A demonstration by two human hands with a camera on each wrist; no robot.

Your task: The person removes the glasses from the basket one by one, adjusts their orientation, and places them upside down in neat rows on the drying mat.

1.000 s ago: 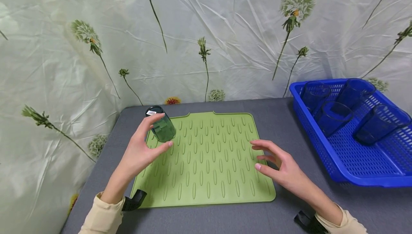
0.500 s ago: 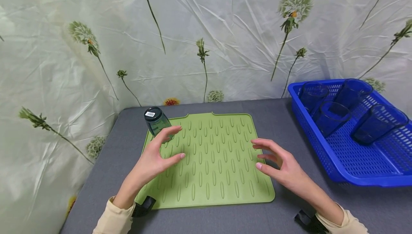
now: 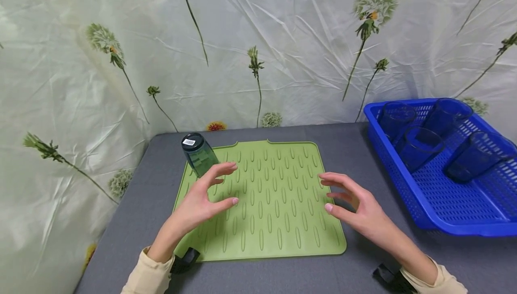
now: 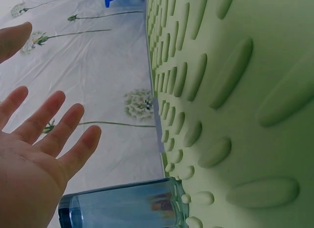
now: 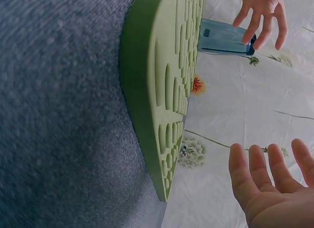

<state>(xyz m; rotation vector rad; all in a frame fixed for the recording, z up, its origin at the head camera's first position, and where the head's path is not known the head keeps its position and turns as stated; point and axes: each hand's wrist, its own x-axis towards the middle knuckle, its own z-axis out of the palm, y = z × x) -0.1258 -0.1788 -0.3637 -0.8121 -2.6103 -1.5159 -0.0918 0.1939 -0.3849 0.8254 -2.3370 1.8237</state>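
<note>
A blue-green tumbler point(image 3: 198, 154) stands upside down on the far left corner of the ribbed green mat point(image 3: 274, 222), a white sticker on its base. It also shows in the left wrist view as the tumbler point(image 4: 122, 208) and in the right wrist view as the tumbler point(image 5: 223, 37). My left hand point(image 3: 208, 195) hovers just in front of it, fingers spread and relaxed, holding nothing. My right hand point(image 3: 349, 202) hovers over the mat's right edge, fingers loosely bent, empty. In the wrist views the left hand point(image 4: 34, 154) and right hand point(image 5: 272, 188) show open palms.
A blue perforated basket point(image 3: 448, 213) sits at the right on the grey table point(image 3: 355, 150), holding several dark blue tumblers point(image 3: 418, 148). A flower-printed sheet point(image 3: 258, 47) hangs behind and to the left.
My left hand let go of the tumbler, leaving it upside down on the mat, and drew back toward me and to the right. The right hand barely moved.
</note>
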